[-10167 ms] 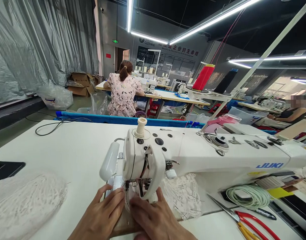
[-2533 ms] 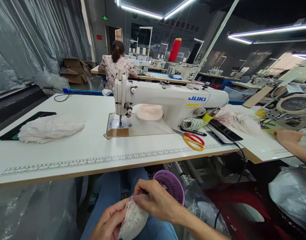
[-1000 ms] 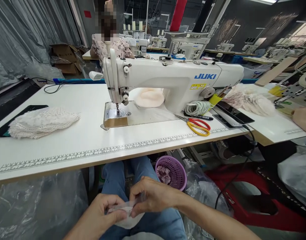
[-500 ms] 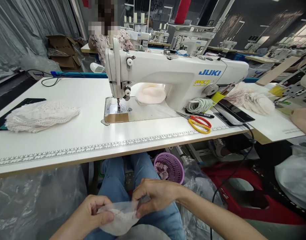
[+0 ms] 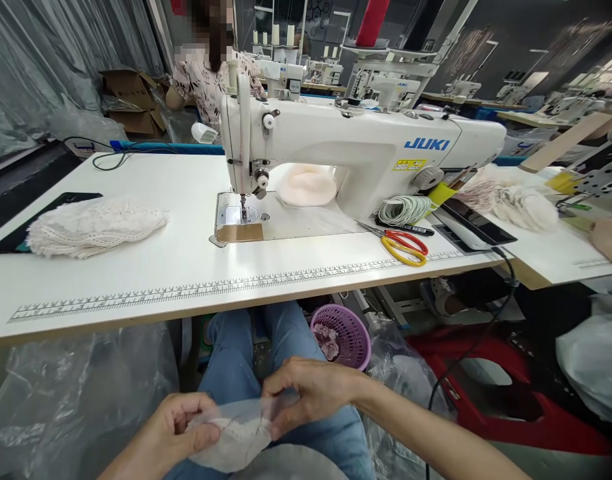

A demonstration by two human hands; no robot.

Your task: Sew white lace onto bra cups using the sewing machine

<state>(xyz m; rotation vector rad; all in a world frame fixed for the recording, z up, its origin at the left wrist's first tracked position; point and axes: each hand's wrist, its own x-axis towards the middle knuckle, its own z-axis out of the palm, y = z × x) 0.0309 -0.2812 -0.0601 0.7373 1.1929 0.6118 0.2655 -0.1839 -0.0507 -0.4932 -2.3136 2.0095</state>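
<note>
Above my lap, a thin, see-through white fabric piece [image 5: 236, 433] with a lacy-looking band across it is stretched between both hands. My left hand [image 5: 179, 427] pinches its left side between thumb and fingers. At the opposite side my right hand [image 5: 301, 398] pinches the edge, fingertips pressed together. Beyond the hands, on the white table, stands a JUKI sewing machine [image 5: 356, 137], with nothing visible under its needle. Pale peach fabric [image 5: 306, 185] lies behind the needle, beneath the machine arm. A stack of white lace pieces [image 5: 96, 225] rests at the table's left.
Scissors with red and yellow handles [image 5: 403, 247] lie right of the machine, by a coil of pale cord [image 5: 405, 210]. A printed ruler [image 5: 186, 292] runs along the table's front edge. Below stands a purple basket [image 5: 353, 333]. A person [image 5: 201, 87] is behind the machine.
The view has shifted slightly, so the table and machine sit a little further right. Both hands keep their pinch on the fabric, which has moved only slightly.
</note>
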